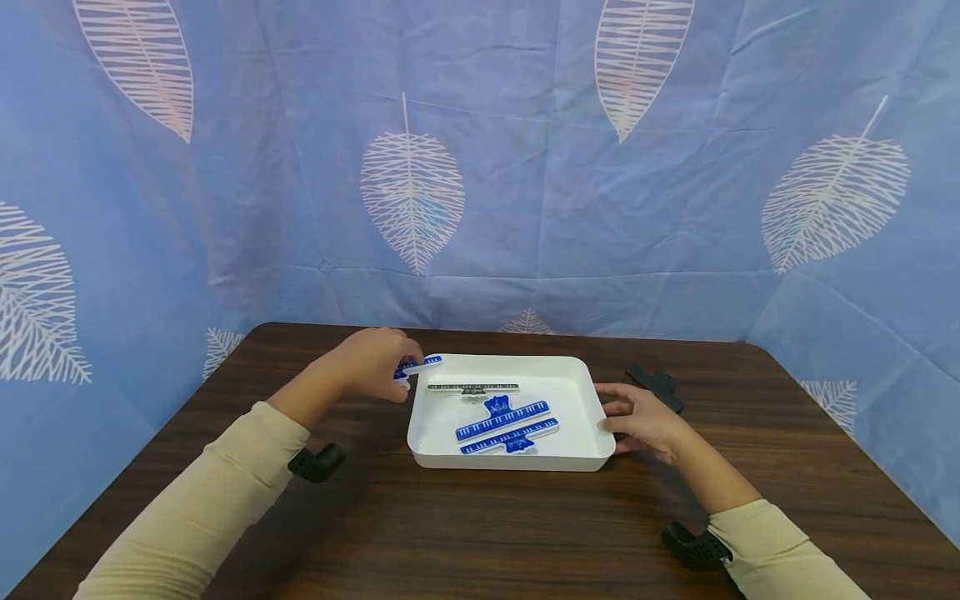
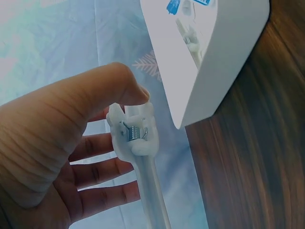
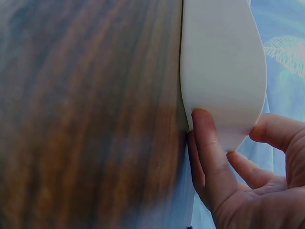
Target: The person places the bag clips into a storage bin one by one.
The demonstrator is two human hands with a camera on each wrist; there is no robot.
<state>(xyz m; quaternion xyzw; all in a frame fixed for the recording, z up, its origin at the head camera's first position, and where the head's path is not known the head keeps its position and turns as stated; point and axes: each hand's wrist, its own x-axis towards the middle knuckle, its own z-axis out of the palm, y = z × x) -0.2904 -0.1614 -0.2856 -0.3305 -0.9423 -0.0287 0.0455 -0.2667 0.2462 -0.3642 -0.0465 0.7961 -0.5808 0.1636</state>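
Your left hand (image 1: 372, 365) pinches the blue clip (image 1: 423, 364) between thumb and fingers, by the far-left corner of the white tray (image 1: 577, 392). Steady the right edge with your gripping right hand (image 1: 641, 423).

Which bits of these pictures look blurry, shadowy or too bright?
Head view: soft shadow on the table beneath the left sleeve; left wrist view: curtain washed-out at top left; right wrist view: wood grain smeary, right hand sharper.

A slanting blue-and-white piano-key clip (image 1: 422, 366) meets the upper-left corner of a shallow white tray (image 1: 510, 462), below frame centre.
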